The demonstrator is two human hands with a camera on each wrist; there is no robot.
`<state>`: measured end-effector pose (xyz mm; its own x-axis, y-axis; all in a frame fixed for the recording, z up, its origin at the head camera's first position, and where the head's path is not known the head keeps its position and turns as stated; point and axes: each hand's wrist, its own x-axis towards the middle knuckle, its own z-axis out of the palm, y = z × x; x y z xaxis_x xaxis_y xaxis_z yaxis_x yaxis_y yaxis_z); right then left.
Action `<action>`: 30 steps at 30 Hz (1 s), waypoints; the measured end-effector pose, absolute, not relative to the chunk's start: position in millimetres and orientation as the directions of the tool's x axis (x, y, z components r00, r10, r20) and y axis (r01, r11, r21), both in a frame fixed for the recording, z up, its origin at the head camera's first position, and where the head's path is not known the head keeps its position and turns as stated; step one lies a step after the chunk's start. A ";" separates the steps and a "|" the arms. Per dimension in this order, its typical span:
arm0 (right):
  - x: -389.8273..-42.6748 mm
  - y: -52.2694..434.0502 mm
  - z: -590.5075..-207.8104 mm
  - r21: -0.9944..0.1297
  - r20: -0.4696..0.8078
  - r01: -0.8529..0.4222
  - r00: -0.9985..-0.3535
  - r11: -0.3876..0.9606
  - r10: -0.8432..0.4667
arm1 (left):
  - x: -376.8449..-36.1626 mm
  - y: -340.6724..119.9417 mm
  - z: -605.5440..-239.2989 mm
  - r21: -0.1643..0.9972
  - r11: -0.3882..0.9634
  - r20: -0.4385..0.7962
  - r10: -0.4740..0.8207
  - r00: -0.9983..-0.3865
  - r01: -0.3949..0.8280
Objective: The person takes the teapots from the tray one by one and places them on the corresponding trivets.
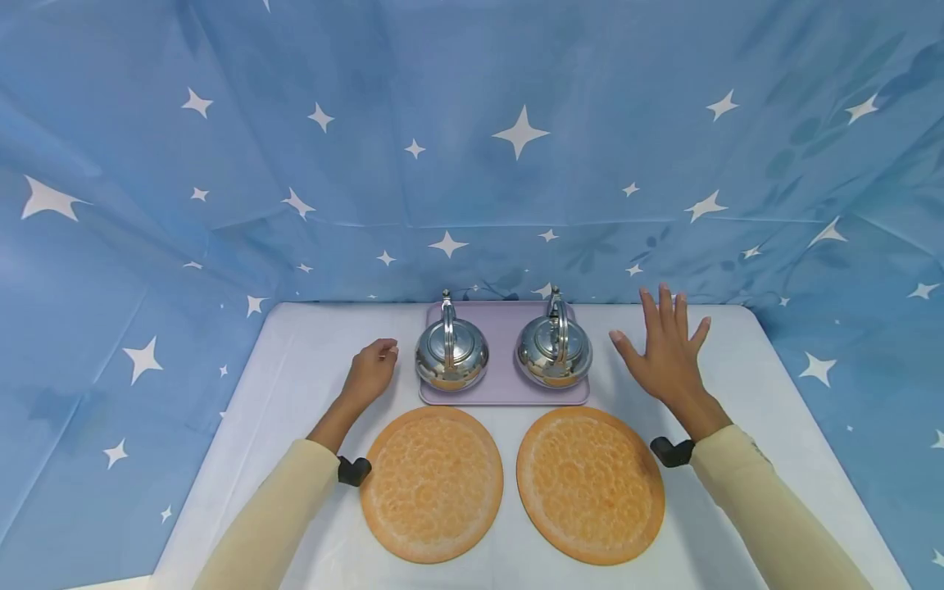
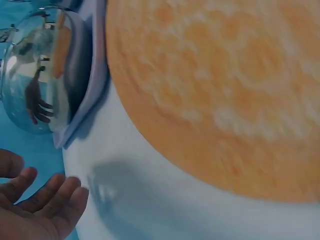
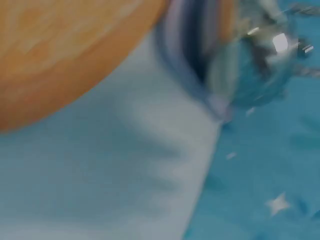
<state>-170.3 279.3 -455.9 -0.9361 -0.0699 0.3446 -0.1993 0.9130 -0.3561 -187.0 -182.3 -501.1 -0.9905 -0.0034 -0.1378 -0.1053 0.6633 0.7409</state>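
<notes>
Our left hand (image 1: pixel 371 373) was relaxed, our right hand (image 1: pixel 667 360) spread wide, both empty, beside the left kettle (image 1: pixel 451 352) and right kettle (image 1: pixel 553 354) on the tray (image 1: pixel 502 365); we judged them rigid, slick, best held by their handles (image 1: pixel 448 334).

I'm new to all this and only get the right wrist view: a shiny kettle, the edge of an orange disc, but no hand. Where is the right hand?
Observer: In the head view, the right hand has its fingers spread, to the right of one steel kettle.
Visitor: Oh, is that the only kettle?
Observer: No, the head view shows a second steel kettle, on the left part of the same purple tray.
Visitor: And what is the person doing over on that side?
Observer: The left hand is just left of that second kettle, holding nothing.
</notes>
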 end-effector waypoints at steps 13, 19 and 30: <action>-165.3 206.5 -399.3 -0.417 0.589 -0.536 -0.775 0.734 -0.231 | -177.5 -168.2 -503.7 0.841 0.344 -0.462 0.058 -0.885 -0.417; -164.7 174.9 -390.6 -0.462 0.594 -0.614 -0.750 0.641 -0.290 | -178.6 -160.6 -505.2 0.832 0.286 -0.508 0.050 -0.860 -0.475; -164.7 127.4 -404.3 -0.682 0.415 -0.533 -0.846 0.501 -0.334 | -182.4 -156.5 -509.0 0.826 0.263 -0.523 0.028 -0.852 -0.498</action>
